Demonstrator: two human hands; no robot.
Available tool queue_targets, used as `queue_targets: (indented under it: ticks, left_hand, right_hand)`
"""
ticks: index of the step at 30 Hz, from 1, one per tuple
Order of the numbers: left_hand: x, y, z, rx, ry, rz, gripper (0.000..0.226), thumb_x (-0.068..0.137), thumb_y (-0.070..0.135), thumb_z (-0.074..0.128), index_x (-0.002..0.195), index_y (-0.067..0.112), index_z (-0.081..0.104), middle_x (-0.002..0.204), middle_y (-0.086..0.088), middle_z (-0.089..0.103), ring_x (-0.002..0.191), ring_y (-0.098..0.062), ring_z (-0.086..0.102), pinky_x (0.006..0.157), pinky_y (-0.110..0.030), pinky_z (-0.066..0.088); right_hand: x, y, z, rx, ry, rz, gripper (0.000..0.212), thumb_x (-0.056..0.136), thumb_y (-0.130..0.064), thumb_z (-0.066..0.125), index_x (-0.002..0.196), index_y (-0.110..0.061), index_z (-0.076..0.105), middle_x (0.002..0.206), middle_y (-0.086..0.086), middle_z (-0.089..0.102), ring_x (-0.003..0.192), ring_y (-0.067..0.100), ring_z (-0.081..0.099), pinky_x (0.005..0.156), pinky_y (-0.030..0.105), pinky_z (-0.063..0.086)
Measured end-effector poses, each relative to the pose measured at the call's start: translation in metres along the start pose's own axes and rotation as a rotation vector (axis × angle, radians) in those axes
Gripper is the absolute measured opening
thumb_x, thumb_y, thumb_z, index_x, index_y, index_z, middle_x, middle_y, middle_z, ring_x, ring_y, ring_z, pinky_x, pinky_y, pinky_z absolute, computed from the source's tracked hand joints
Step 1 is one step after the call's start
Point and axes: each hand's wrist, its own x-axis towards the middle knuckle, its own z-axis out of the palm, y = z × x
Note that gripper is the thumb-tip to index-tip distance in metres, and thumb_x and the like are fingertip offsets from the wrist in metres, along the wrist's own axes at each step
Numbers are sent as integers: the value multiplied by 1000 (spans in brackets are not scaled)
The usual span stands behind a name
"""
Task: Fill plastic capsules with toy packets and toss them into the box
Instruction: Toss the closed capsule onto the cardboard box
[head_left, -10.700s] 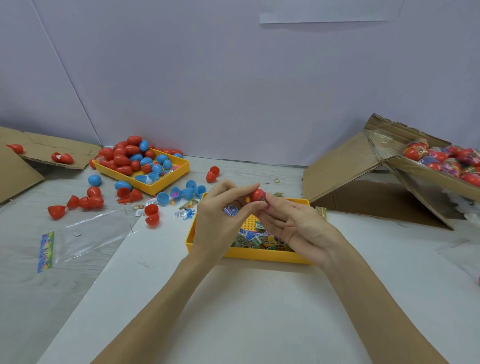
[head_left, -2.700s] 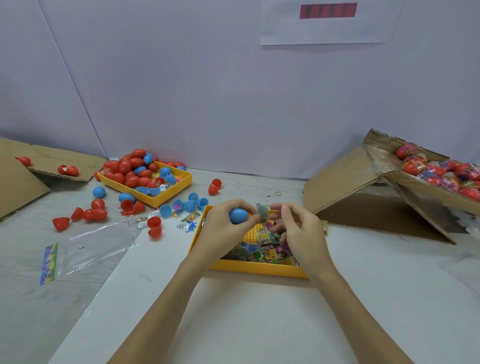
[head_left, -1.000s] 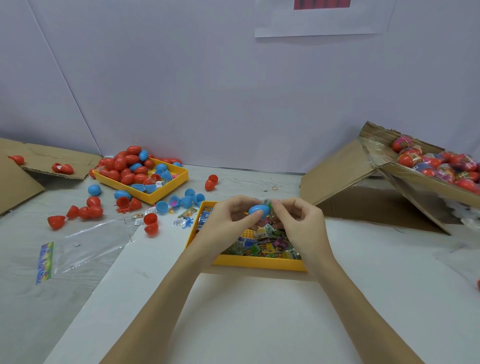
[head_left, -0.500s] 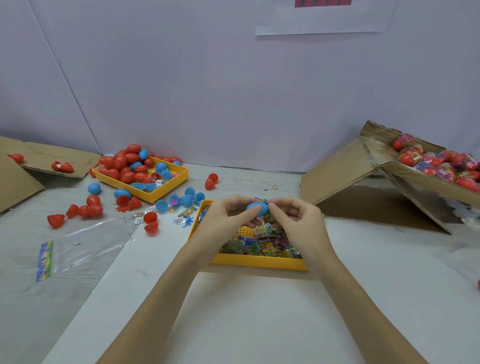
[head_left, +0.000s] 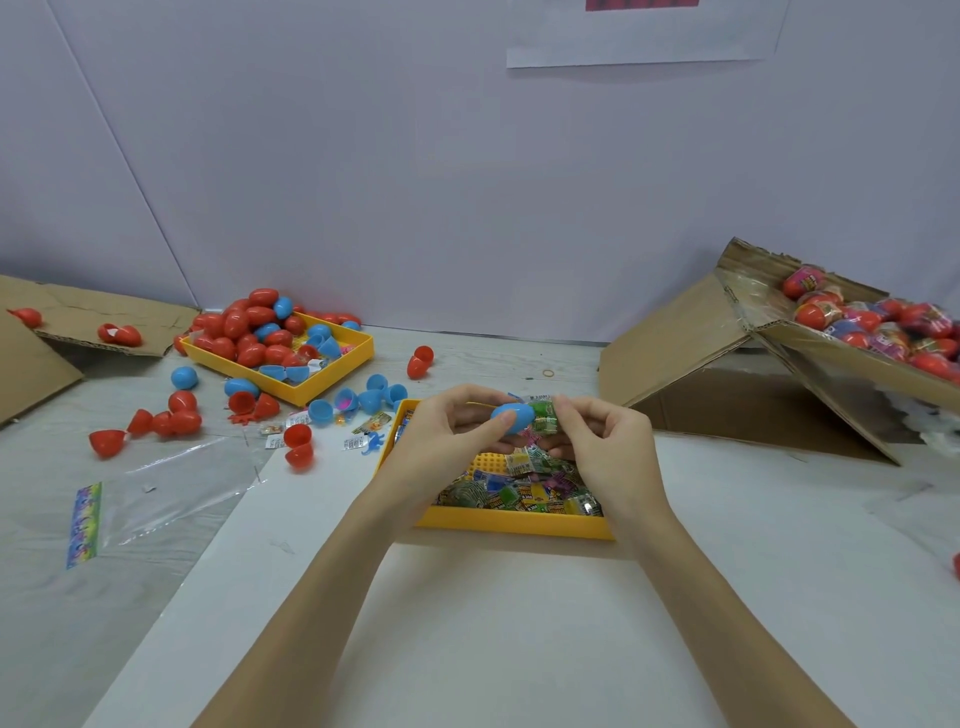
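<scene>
blue plastic capsule half (head_left: 513, 417) pinched between thumb and fingertips of the left hand (head_left: 447, 441), held just above the far edge of the near yellow tray (head_left: 514, 522). green toy packet (head_left: 543, 418) pressed against the open mouth of that capsule half, partly inside it, pinched by the curled fingers of the right hand (head_left: 605, 447). both hands close together at the middle of the view, fingertips nearly meeting around capsule and packet. below them, loose toy packets (head_left: 519, 491) heaped in the near tray, mostly green, yellow and purple. at 10 o'clock from the hands, a second yellow tray (head_left: 332, 371) piled with red and blue capsules (head_left: 249, 332). scattered on the table (head_left: 493, 623) between the two trays, blue halves (head_left: 358, 400), red halves (head_left: 298, 447) and a few small packets. at 9 o'clock, a clear plastic bag (head_left: 156, 499) with a coloured strip lying flat. at 2 o'clock, well apart from the hands, a tilted cardboard box (head_left: 810, 358) with its flap resting on the table, holding filled red and wrapped capsules (head_left: 872, 325). at far 9 to 10 o'clock, flat cardboard (head_left: 78, 317) with a few red pieces on it. on the wall at 12 o'clock, a white paper sheet (head_left: 639, 39).
</scene>
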Motion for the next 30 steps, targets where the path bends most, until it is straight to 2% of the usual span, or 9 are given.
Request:
queue_targets:
  ticks: [4,11,18,23,28,30]
  left_hand:
    - [0,0,0,-4,3,-3,20,96,21,70,116,15,70,101,-1,79,92,-20,77,77,-21,59]
    - [0,0,0,31,15,4,18,96,20,71,113,17,71,100,2,79,90,-18,77,75,-19,58]
    - [-1,1,0,30,20,5,18,97,20,69,115,15,71,100,1,79,90,-18,77,76,-19,58]
    - [-1,1,1,39,22,0,19,96,20,70,114,15,71,100,0,79,91,-18,77,75,-19,58]
    - [0,2,0,40,44,3,21,96,19,70,116,14,70,100,3,79,89,-17,77,74,-19,58]
    - [-1,2,0,44,39,9,21,96,20,70,116,14,70,100,2,79,89,-18,77,75,-20,59]
  right_hand:
    - [0,0,1,1,10,-8,18,103,-23,61,92,-21,75,73,2,78,65,10,73,61,17,56]
    - [-1,-1,0,-32,-23,-11,19,102,-22,62,98,-11,77,71,4,76,60,7,69,59,16,54]
    - [0,-1,0,-14,2,-4,23,105,-21,57,91,-23,74,71,2,77,62,11,70,58,20,57]
    - [-1,0,1,-62,-11,-12,18,104,-23,59,95,-21,74,72,2,77,61,8,70,53,19,55]
    - [2,2,0,-110,58,-3,20,105,-26,58,94,-19,73,71,7,75,61,13,69,65,26,60]
    - [2,3,0,-129,56,-2,23,105,-27,57,94,-15,73,67,5,74,58,9,67,61,22,57]
